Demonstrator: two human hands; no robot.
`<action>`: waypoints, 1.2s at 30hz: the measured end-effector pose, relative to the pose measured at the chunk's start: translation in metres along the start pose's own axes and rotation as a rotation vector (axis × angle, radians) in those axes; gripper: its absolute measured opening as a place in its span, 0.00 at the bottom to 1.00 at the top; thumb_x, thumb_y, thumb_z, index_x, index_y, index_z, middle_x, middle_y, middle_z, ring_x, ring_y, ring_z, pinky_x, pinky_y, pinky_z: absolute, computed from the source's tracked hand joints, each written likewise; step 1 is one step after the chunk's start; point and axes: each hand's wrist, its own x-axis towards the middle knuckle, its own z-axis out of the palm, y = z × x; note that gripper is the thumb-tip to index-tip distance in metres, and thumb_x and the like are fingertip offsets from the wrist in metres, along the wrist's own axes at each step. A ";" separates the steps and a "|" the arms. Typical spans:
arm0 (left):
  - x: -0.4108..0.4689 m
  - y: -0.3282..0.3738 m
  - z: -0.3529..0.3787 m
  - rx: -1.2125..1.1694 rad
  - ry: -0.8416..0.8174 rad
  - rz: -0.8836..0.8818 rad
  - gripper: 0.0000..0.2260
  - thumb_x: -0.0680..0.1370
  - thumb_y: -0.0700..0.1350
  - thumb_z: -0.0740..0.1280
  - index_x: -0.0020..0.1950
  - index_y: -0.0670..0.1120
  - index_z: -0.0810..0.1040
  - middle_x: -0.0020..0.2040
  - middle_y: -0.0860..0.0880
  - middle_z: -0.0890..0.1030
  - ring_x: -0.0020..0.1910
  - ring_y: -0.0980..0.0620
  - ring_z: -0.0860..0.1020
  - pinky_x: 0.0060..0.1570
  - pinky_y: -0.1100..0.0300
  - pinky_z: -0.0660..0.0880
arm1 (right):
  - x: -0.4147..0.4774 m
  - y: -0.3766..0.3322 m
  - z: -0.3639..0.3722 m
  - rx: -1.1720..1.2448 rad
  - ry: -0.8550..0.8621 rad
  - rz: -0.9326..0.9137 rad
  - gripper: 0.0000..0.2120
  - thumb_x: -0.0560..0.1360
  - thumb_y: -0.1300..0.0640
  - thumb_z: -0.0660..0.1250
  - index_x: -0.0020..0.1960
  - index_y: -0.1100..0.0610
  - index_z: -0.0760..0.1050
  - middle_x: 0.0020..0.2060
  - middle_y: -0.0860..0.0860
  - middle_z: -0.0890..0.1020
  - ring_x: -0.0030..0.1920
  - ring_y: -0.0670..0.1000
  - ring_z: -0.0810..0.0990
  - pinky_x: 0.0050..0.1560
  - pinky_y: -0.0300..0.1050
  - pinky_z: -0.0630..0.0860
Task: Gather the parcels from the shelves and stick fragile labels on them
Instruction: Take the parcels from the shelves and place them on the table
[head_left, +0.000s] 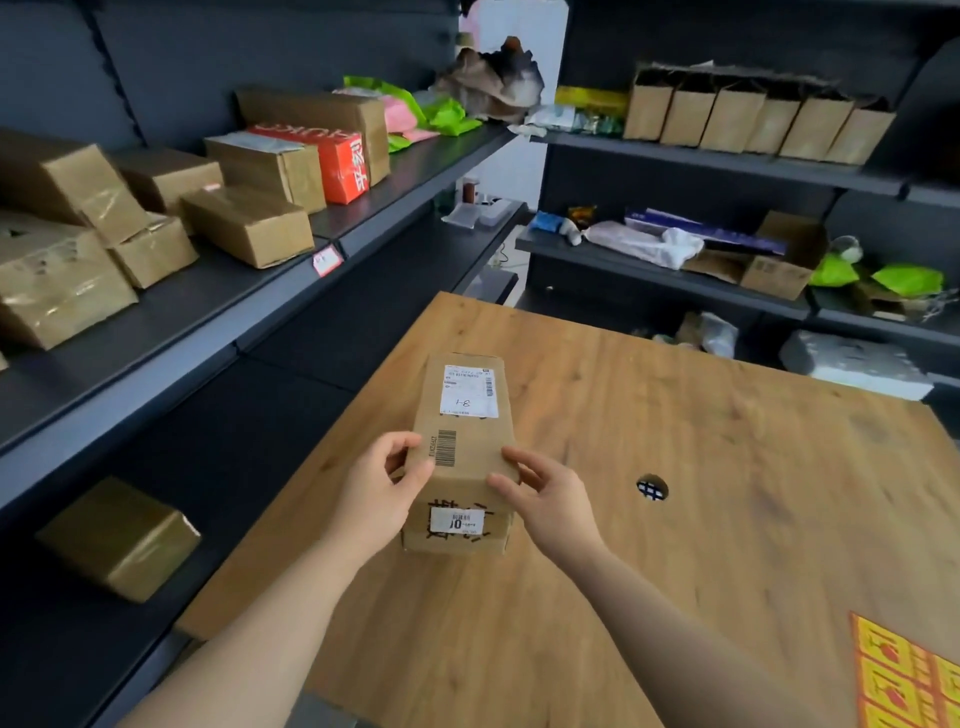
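Note:
A long brown cardboard parcel (464, 436) with a white shipping label and barcodes lies on the wooden table (675, 467), its short end toward me. My left hand (382, 493) grips its near left edge, thumb on top. My right hand (545, 493) holds the near right edge, fingers curled onto the top. A sheet of yellow and red fragile labels (904, 675) lies at the table's front right corner. More brown parcels (244, 226) sit on the dark shelf at the left, and one brown parcel (119, 538) rests on the lower left shelf.
The left shelving (332, 218) also carries a red box (337, 156) and green and pink bags. The right shelves (727, 161) hold a row of brown paper bags, an open carton, green bags and wrapped goods. A round cable hole (652, 487) pierces the table.

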 end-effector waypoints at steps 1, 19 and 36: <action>0.010 -0.005 0.002 0.002 -0.008 -0.015 0.14 0.77 0.47 0.68 0.61 0.50 0.74 0.58 0.57 0.78 0.58 0.60 0.75 0.60 0.60 0.71 | 0.010 0.003 0.002 -0.013 -0.006 -0.008 0.21 0.71 0.49 0.73 0.63 0.48 0.76 0.51 0.33 0.78 0.51 0.30 0.75 0.50 0.26 0.72; 0.107 -0.061 0.024 0.336 -0.087 -0.119 0.22 0.78 0.46 0.66 0.71 0.51 0.66 0.65 0.51 0.75 0.63 0.54 0.72 0.61 0.57 0.71 | 0.099 0.051 0.035 -0.273 -0.046 -0.053 0.27 0.71 0.51 0.74 0.67 0.55 0.72 0.68 0.50 0.71 0.63 0.46 0.73 0.61 0.40 0.73; -0.001 0.020 -0.047 0.888 0.065 0.297 0.17 0.79 0.52 0.62 0.66 0.47 0.75 0.64 0.51 0.76 0.62 0.49 0.72 0.61 0.52 0.70 | 0.030 -0.049 0.027 -0.745 -0.104 -0.626 0.16 0.75 0.52 0.68 0.60 0.58 0.78 0.61 0.55 0.79 0.62 0.56 0.76 0.65 0.50 0.68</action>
